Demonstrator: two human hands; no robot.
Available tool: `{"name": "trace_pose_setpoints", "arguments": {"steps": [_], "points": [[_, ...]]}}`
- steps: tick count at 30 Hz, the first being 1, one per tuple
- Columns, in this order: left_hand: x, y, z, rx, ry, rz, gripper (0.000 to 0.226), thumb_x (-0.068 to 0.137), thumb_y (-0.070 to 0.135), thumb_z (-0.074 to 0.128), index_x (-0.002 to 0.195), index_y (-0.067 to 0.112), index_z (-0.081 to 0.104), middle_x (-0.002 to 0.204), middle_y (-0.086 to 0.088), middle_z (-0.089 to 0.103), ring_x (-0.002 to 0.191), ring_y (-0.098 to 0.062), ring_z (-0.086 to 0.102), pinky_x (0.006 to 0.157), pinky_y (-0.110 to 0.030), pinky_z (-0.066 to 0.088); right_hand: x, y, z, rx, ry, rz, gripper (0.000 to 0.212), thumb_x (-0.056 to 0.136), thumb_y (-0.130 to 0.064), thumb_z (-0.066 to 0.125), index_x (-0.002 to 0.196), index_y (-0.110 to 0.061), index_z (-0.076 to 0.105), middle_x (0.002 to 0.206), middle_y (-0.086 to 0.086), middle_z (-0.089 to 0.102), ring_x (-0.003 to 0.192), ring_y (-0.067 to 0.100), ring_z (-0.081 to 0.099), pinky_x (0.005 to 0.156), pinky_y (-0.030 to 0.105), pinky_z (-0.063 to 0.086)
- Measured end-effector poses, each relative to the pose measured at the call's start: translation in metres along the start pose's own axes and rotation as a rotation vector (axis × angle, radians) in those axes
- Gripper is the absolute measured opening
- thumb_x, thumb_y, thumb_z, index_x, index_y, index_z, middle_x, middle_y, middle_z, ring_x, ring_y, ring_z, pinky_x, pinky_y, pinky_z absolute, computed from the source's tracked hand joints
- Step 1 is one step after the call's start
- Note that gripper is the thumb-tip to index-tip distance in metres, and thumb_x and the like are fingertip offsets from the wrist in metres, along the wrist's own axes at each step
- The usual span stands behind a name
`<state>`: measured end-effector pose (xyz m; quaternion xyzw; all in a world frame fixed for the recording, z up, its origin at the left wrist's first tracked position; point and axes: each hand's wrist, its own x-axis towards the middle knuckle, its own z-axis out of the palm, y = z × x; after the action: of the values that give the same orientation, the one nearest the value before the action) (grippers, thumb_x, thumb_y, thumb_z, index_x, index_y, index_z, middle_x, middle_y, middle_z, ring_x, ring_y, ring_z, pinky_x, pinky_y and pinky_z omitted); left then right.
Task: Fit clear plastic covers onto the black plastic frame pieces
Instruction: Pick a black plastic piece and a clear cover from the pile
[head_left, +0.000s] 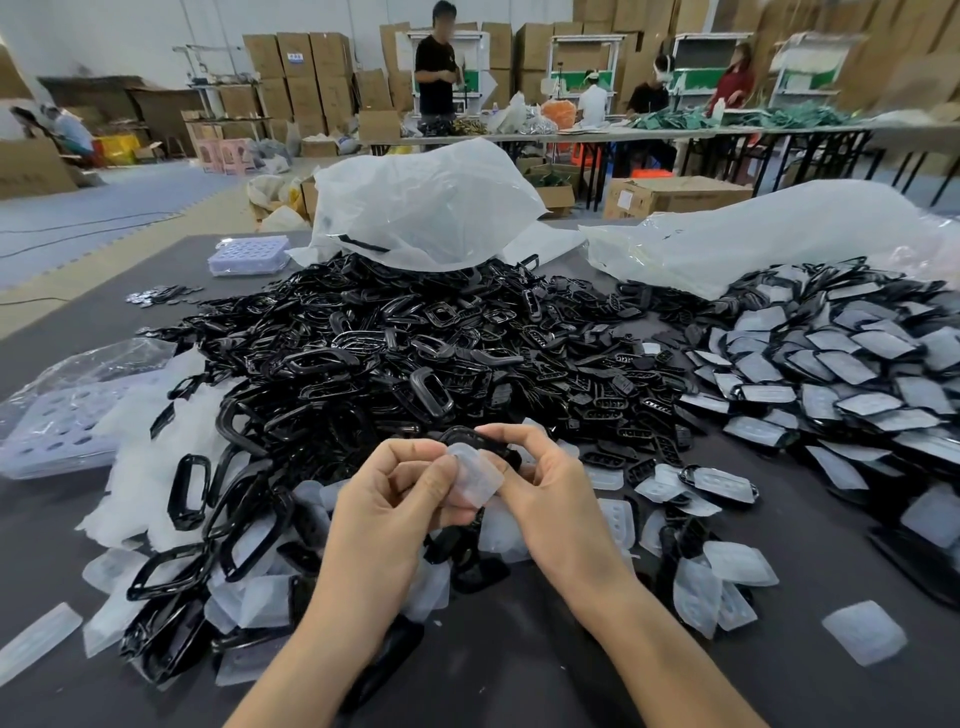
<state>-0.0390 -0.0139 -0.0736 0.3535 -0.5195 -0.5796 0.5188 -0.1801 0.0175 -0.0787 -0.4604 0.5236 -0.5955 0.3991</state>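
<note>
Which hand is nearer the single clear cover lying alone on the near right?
Right. The right hand sits up and left of the lone cover; the left hand is farther left.

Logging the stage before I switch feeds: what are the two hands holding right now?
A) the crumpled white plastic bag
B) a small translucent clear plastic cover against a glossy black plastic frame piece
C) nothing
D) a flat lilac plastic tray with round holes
B: the left hand pinches the small translucent clear plastic cover, and the right hand grips the glossy black plastic frame piece behind it.
</note>
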Motion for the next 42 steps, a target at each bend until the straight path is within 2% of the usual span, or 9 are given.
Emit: {"name": "trace_pose_setpoints", "arguments": {"steps": [5,11,15,20,23,27,32,37,42], "points": [[-0.001,-0.006,0.008,0.084,0.124,0.071,0.005,0.094,0.01,0.064,0.095,0.005,0.063,0.067,-0.008,0.068,0.059,-0.016,0.067,0.056,-0.023,0.057,-0.004,0.002,0.006,0.019,-0.019,-0.012,0.012,0.091,-0.041,0.074,0.103,-0.044,0.07,0.087,0.0,0.077,0.083,0.013,0.074,0.074,0.019,0.058],[-0.002,-0.011,0.007,0.246,0.204,0.178,0.011,0.094,0.025,0.067,0.086,0.031,0.061,0.075,-0.004,0.071,0.068,-0.021,0.069,0.062,-0.026,0.056,-0.002,0.002,0.007,0.101,-0.094,-0.042,0.017,0.099,-0.021,0.066,0.114,-0.027,0.07,0.099,-0.004,0.078,0.093,0.013,0.075,0.08,0.021,0.058],[-0.003,-0.01,0.006,0.314,0.226,0.235,0.015,0.095,0.024,0.065,0.086,0.034,0.059,0.073,0.007,0.066,0.064,-0.011,0.062,0.056,-0.015,0.048,-0.003,-0.004,0.007,0.191,-0.155,0.0,0.032,0.095,-0.045,0.055,0.118,-0.028,0.07,0.1,0.002,0.079,0.09,0.02,0.077,0.074,0.025,0.061],[-0.003,-0.01,0.005,0.393,0.235,0.232,0.012,0.094,0.03,0.064,0.085,0.037,0.058,0.077,0.01,0.066,0.064,-0.007,0.062,0.055,-0.011,0.045,-0.002,-0.001,0.006,0.118,-0.084,-0.005,0.016,0.097,-0.018,0.067,0.112,-0.026,0.07,0.085,0.006,0.078,0.076,0.017,0.075,0.065,0.021,0.058],[-0.004,-0.007,0.003,0.463,0.23,0.273,0.01,0.094,0.033,0.063,0.087,0.036,0.057,0.083,0.015,0.068,0.069,-0.005,0.063,0.056,-0.01,0.045,-0.002,0.0,0.004,0.115,-0.075,-0.016,0.015,0.098,-0.016,0.066,0.11,-0.023,0.071,0.083,0.006,0.078,0.076,0.018,0.075,0.067,0.022,0.058],[-0.004,-0.007,0.003,0.416,0.209,0.258,0.015,0.097,0.026,0.061,0.093,0.041,0.059,0.088,0.013,0.068,0.076,-0.006,0.065,0.063,-0.012,0.048,-0.001,0.002,0.003,0.102,-0.069,-0.024,0.015,0.098,-0.018,0.066,0.111,-0.024,0.071,0.083,0.003,0.078,0.078,0.018,0.076,0.069,0.022,0.059],[-0.005,-0.004,0.004,0.339,0.158,0.223,0.028,0.1,0.007,0.055,0.1,0.03,0.069,0.089,0.014,0.073,0.081,-0.004,0.069,0.07,-0.009,0.05,0.003,0.005,-0.001,0.104,-0.009,-0.039,0.016,0.098,-0.016,0.066,0.108,-0.026,0.073,0.083,0.007,0.077,0.077,0.021,0.076,0.069,0.024,0.059],[-0.009,-0.004,0.009,0.253,0.123,0.179,0.022,0.099,0.007,0.056,0.101,0.022,0.072,0.088,0.008,0.077,0.082,-0.008,0.074,0.071,-0.012,0.054,0.006,0.007,-0.003,0.096,-0.013,-0.05,0.016,0.098,-0.015,0.067,0.109,-0.025,0.071,0.085,0.011,0.077,0.078,0.025,0.075,0.073,0.026,0.06],[-0.004,-0.004,0.004,0.207,0.096,0.13,0.011,0.096,0.01,0.063,0.098,0.019,0.07,0.085,0.005,0.075,0.077,-0.013,0.073,0.069,-0.015,0.054,0.007,0.006,-0.006,0.071,-0.057,-0.043,0.019,0.099,-0.014,0.064,0.111,-0.028,0.071,0.081,0.007,0.077,0.075,0.019,0.075,0.072,0.022,0.059]]}}
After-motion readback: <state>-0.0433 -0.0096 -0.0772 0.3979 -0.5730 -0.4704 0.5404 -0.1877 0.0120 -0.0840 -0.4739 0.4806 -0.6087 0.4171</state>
